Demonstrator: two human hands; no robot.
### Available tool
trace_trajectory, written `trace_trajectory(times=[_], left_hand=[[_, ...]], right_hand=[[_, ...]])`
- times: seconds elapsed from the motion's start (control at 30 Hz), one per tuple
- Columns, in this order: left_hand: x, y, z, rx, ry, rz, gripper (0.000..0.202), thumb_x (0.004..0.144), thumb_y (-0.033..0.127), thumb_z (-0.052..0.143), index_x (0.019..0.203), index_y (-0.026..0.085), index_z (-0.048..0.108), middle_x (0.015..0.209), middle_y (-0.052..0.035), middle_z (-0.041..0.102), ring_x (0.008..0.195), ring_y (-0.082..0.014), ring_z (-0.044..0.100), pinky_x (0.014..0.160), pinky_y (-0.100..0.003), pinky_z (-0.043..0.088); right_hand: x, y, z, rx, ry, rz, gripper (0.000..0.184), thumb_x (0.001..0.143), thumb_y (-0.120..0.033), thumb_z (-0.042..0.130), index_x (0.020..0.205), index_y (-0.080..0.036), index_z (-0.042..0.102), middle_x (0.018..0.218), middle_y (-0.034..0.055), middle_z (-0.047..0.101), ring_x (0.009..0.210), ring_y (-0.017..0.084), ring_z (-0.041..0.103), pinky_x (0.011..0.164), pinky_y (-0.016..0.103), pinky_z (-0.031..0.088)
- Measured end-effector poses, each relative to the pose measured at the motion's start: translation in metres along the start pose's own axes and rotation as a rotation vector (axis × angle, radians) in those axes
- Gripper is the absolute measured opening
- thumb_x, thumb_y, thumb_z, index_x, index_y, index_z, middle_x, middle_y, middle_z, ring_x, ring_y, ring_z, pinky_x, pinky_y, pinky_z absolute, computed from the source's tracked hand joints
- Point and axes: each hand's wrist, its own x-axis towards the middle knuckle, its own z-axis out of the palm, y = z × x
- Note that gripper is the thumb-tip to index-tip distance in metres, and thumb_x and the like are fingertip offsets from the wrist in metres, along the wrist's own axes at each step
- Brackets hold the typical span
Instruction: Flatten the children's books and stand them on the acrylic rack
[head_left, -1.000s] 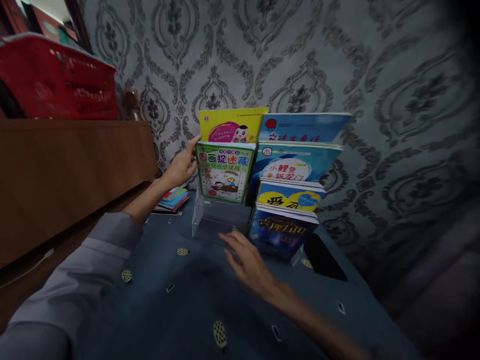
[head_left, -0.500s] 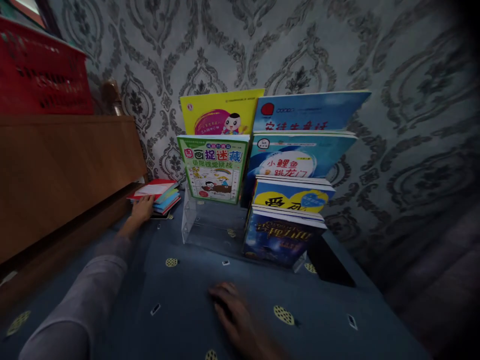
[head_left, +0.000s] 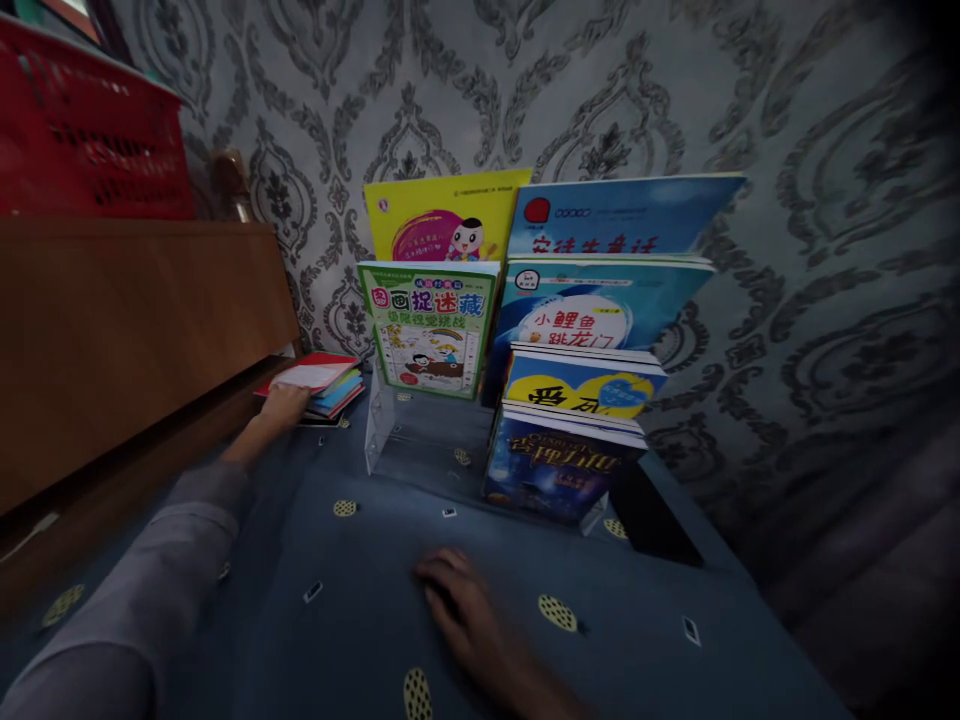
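Nearest, the right hand (head_left: 459,605), drawn back from the clear rack (head_left: 379,432) within the last second, is low over the blue tablecloth (head_left: 360,590), loosely curled, nothing visible in it. Beyond, the left hand (head_left: 283,404) has gone from the green-covered book (head_left: 427,335) to the pile of thin books (head_left: 322,376), so the handling is now there; its fingers touch the near left part, but whether they grip cannot be told. The pile lies near the wooden cabinet (head_left: 142,330), red and pale on top, blue and yellow edges uneven, while the green-covered book stands in the clear rack.
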Motion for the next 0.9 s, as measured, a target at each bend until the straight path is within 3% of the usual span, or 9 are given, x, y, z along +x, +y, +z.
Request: trace_trajectory(times=[0.13,0.23,0.37,0.47,0.6,0.67,0.73,0.83,0.9], left_hand=[[-0.043,0.006,-0.006,0.02,-0.015,0.042,0.036,0.087,0.009,0.04,0.11,0.01,0.067,0.115,-0.0243,0.071,0.11,-0.0369,0.066,0.101,-0.054,0.041],[-0.088,0.022,-0.006,0.014,-0.048,0.095,0.032,0.086,0.009,0.042,0.101,0.013,0.07,0.1,-0.02,0.075,0.099,-0.0339,0.07,0.1,-0.053,0.042],[-0.169,0.069,-0.013,-0.052,-0.115,0.23,0.018,0.08,0.015,0.055,0.088,0.015,0.071,0.082,-0.0161,0.074,0.085,-0.0304,0.072,0.093,-0.046,0.047],[-0.23,0.114,-0.031,-0.183,-0.145,0.485,0.017,0.083,0.024,0.059,0.092,0.015,0.07,0.078,-0.0157,0.073,0.077,-0.0298,0.071,0.083,-0.044,0.049],[-0.273,0.141,-0.053,-0.425,-0.153,0.69,0.021,0.094,0.038,0.055,0.086,0.022,0.066,0.081,-0.0071,0.072,0.081,-0.0239,0.068,0.079,-0.036,0.049],[-0.277,0.135,-0.049,-0.447,-0.124,0.612,0.022,0.098,0.036,0.051,0.09,0.022,0.065,0.091,-0.0079,0.071,0.089,-0.0239,0.067,0.084,-0.036,0.049],[-0.278,0.12,-0.037,-0.361,-0.078,0.41,0.02,0.098,0.03,0.048,0.098,0.02,0.066,0.103,-0.012,0.069,0.097,-0.0269,0.065,0.089,-0.041,0.048],[-0.285,0.098,-0.012,-0.221,-0.084,0.116,0.026,0.098,0.029,0.043,0.109,0.02,0.065,0.117,-0.0155,0.064,0.105,-0.0314,0.061,0.085,-0.045,0.05],[-0.295,0.092,0.0,-0.222,-0.12,0.028,0.031,0.098,0.03,0.039,0.118,0.022,0.062,0.127,-0.0153,0.06,0.11,-0.0317,0.06,0.08,-0.043,0.052]], right_hand=[[-0.001,0.003,0.0,0.015,-0.024,0.036,0.027,0.095,-0.022,0.048,0.112,-0.022,0.07,0.11,0.0118,0.07,0.108,0.025,0.066,0.101,0.047,0.052],[0.002,0.001,0.0,0.043,0.011,0.067,0.027,0.094,-0.024,0.049,0.109,-0.02,0.071,0.108,0.0126,0.071,0.106,0.026,0.067,0.096,0.045,0.055],[0.007,-0.005,-0.003,0.1,0.014,0.117,0.026,0.092,-0.025,0.05,0.103,-0.019,0.073,0.105,0.0122,0.072,0.101,0.025,0.069,0.089,0.04,0.057],[0.008,-0.011,-0.006,0.102,0.012,0.149,0.025,0.09,-0.024,0.051,0.101,-0.019,0.073,0.102,0.0115,0.073,0.097,0.024,0.07,0.085,0.039,0.057],[-0.004,-0.019,-0.01,0.08,-0.004,0.179,0.025,0.089,-0.023,0.053,0.101,-0.02,0.074,0.105,0.0112,0.073,0.1,0.025,0.069,0.088,0.041,0.056],[-0.013,-0.023,-0.011,0.072,-0.015,0.177,0.024,0.089,-0.022,0.054,0.102,-0.021,0.074,0.108,0.0116,0.073,0.102,0.025,0.069,0.09,0.043,0.055],[-0.023,-0.029,-0.013,0.065,-0.044,0.175,0.025,0.089,-0.021,0.054,0.104,-0.021,0.074,0.112,0.012,0.072,0.105,0.025,0.068,0.092,0.044,0.055],[-0.033,-0.044,-0.014,0.05,-0.114,0.16,0.026,0.089,-0.018,0.054,0.108,-0.021,0.073,0.116,0.012,0.07,0.109,0.025,0.066,0.096,0.044,0.053],[-0.037,-0.057,-0.014,0.046,-0.161,0.139,0.027,0.09,-0.018,0.054,0.109,-0.021,0.072,0.117,0.0115,0.069,0.111,0.024,0.065,0.098,0.043,0.052]])
